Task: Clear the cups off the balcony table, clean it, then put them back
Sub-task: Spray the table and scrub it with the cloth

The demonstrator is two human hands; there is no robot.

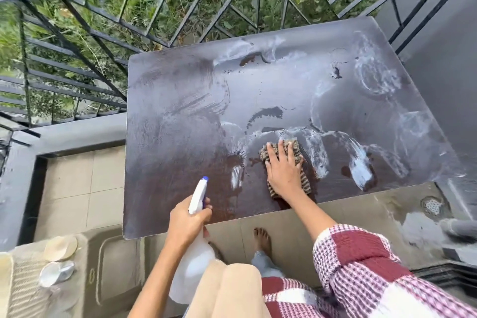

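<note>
Since the desk (175,121) is bare of crockery and smeared with wet white foam streaks (361,170), the head view suggests the cleaning step is in hand, with the cups yet to go back. The striped cloth (302,181) lies on the near part of the top; it looks soft, limp and soaked, so it should flatten under pressure and slide easily over the slick, stiff surface, best driven by a flat palm rather than a pinch. The right hand (282,170) does just that: its fingers are straight and spread, pressing the cloth down without curling round it. The left hand (187,222) is wrapped round the neck of a white spray bottle (197,196) with a blue nozzle, held just off the near edge of the desk; the bottle seems to be light plastic and easy to carry by the neck. What appear to be the cups (60,248) sit on a pale woven surface (23,289) at the lower left, well apart from the desk; they look small and light, possibly breakable, and are best taken by the wall one at a time with dry fingers.
</note>
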